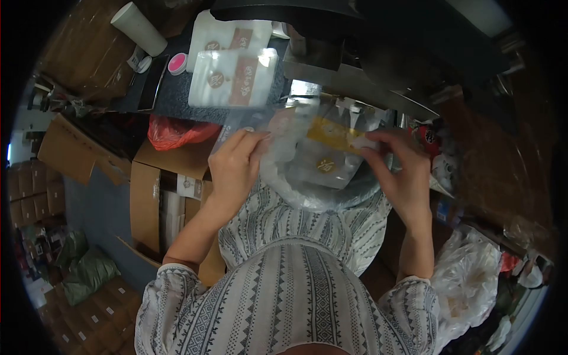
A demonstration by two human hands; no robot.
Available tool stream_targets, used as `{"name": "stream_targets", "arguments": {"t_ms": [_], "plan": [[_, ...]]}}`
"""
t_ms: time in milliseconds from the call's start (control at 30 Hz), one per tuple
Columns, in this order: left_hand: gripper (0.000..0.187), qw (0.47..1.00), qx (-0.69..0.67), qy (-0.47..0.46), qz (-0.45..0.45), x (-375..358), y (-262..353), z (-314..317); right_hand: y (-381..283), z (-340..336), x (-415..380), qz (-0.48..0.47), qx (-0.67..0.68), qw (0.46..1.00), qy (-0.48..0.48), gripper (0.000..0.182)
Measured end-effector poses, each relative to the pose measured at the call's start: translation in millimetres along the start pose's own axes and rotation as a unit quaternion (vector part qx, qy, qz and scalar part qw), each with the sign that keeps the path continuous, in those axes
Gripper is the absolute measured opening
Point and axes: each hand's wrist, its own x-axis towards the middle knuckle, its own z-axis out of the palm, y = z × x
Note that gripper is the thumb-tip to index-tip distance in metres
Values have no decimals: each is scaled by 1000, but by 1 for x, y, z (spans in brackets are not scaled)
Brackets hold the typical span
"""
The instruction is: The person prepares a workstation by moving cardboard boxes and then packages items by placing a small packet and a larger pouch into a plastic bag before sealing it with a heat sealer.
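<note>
My left hand [234, 163] is closed in a pinch at the edge of a translucent plastic bag [281, 133], which looks blurred. On the other side, my right hand [402, 168] pinches the end of a packet with a yellow printed band [331, 131] between thumb and fingers. Below both hands, a plastic-lined tub [307, 201] rests on my lap. Inside it lie clear bags with a gold print [325, 164], partly covered by what I hold.
Stacked white pouches with brown labels [234, 80] lie on the dark counter [171, 97], near a white cup [139, 29], a pink-topped jar [177, 63] and a phone [152, 83]. An open carton [146, 201] stands left, below a red bag [180, 133]. A clear plastic sack [467, 278] sits right.
</note>
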Motion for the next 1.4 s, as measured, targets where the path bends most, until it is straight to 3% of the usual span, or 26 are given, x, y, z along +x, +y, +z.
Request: {"name": "stream_targets", "arguments": {"t_ms": [133, 267, 333, 400, 433, 500, 567, 600, 633, 667, 733, 767, 800, 833, 867, 900, 967, 1067, 1133, 1267, 1333, 1400], "plan": [[14, 998, -12, -35, 46, 2, 14, -3, -10, 19, 8, -165, -57, 984, -29, 18], [12, 978, -96, -165, 82, -5, 13, 15, -4, 18, 9, -125, 15, 987, -102, 20], [12, 964, -153, -202, 73, -5, 13, 33, 3, 14, 11, -34, 34, 994, -99, 19], [15, 907, -269, -295, -138, 5, 16, 52, 14, 8, 11, -18, -11, 999, -44, 21], [15, 907, -269, -294, -138, 18, 19, 56, 20, 4, 11, 1, -54, 998, 10, 24], [22, 802, -361, -364, -307, 47, 25, 59, 29, -8, 2, 21, -110, 994, 20, 22], [25, 770, -430, -331, -336, 49, 20, 80, 47, -21, 1, 41, -166, 985, 32, 21], [29, 732, -494, -298, -362, 47, 17, 87, 61, -27, 8, 12, -259, 963, 76, 21], [29, 731, -494, -300, -363, 43, 15, 90, 76, -32, 13, -16, -348, 930, 119, 20], [31, 734, -497, -301, -352, 39, 14, 91, 97, -32, 16, -13, -348, 930, 118, 20], [33, 739, -499, -300, -338, 42, 5, 81, 125, -30, 27, 111, -299, 946, 58, 16], [34, 883, -362, -183, -238, 50, -9, 66, 127, -31, 30, 107, -298, 947, 61, 16], [36, 970, -200, -54, -128, 54, -23, 53, 124, -31, 31, 104, -302, 944, 80, 16], [36, 970, -199, -55, -131, 47, -41, 48, 123, -31, 29, 105, -306, 941, 97, 16], [38, 995, 90, -29, -22, 35, -63, 50, 124, -32, 27, 108, -304, 942, 96, 16], [42, 924, 370, 2, 92, 27, -77, 55, 125, -34, 28, 101, -289, 949, 78, 16], [49, 946, 303, -8, 113, 13, -71, 52, 120, -36, 33, 93, -272, 955, 68, 16], [45, 979, 191, -38, 60, 4, -68, 30, 111, -36, 28, 166, -284, 943, 56, 17], [37, 989, 137, -61, 6, 3, -70, 20, 115, -36, 22, 99, -243, 963, 66, 16], [26, 990, 134, -40, 13, 3, -63, 19, 116, -33, 30, 71, -156, 974, 150, 19], [13, 990, 138, -35, 7, 7, -57, 15, 131, -29, 36, 79, -291, 951, 68, 21], [12, 992, 119, -33, -2, 4, -56, 13, 126, -32, 37, 100, -307, 945, 51, 21]]}}
